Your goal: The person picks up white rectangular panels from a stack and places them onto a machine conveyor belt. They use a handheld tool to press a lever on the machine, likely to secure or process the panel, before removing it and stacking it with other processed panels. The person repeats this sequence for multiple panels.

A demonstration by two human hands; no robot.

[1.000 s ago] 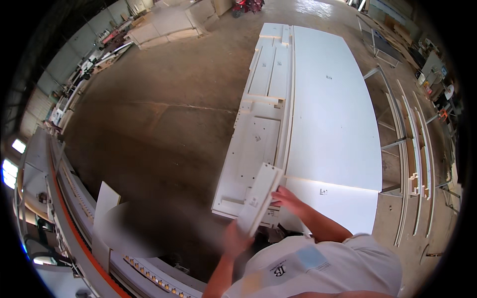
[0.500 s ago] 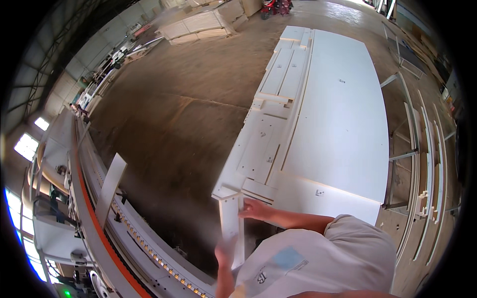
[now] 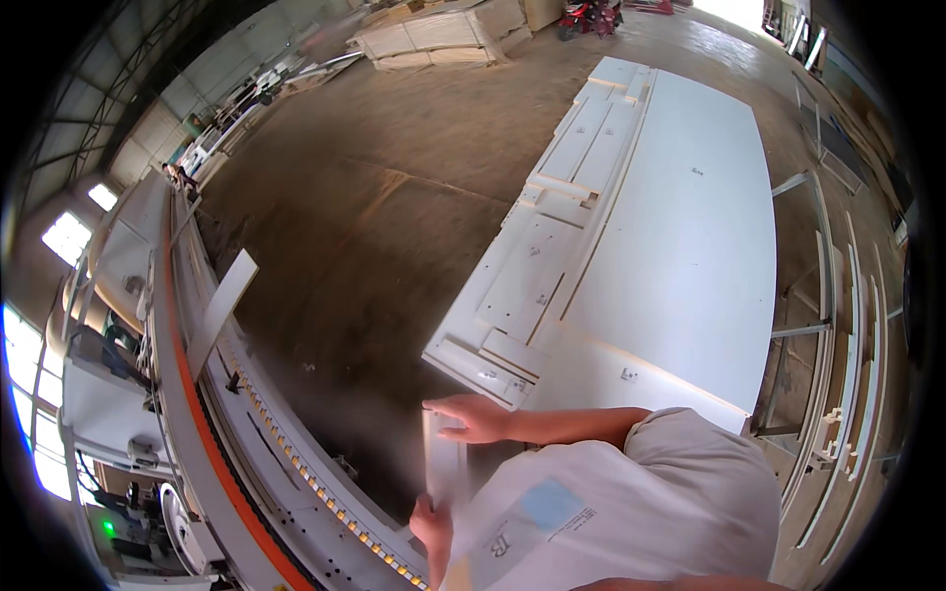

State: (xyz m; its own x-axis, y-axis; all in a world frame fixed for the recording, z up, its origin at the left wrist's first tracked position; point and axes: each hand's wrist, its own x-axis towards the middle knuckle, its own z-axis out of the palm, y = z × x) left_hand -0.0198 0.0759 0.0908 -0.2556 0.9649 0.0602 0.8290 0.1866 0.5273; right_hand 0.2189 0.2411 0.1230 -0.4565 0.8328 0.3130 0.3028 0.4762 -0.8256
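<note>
A narrow white board [image 3: 445, 455] is held between my two hands, in front of my body. My right hand [image 3: 477, 418] grips it at its far end, thumb and fingers closed about the edge. Lower down, my left hand [image 3: 431, 522] is closed on the near part of the board. Motion smears the board's lower part, and my shirt borders it. Just beyond my right hand lies the near end of a stack of white panels [image 3: 680, 227], with smaller cut pieces [image 3: 512, 347] along its left side.
At left runs a long machine bed with an orange strip [image 3: 219, 468] and a row of yellow rollers [image 3: 313, 483]. A white strip [image 3: 223, 305] slants up from it. Metal racks [image 3: 823, 325] stand at right. Wrapped board stacks [image 3: 434, 41] sit far off on the brown floor.
The narrow board has come away from the near corner of the panel stack and toward me. My right hand has shifted to its far end. The view has turned slightly left.
</note>
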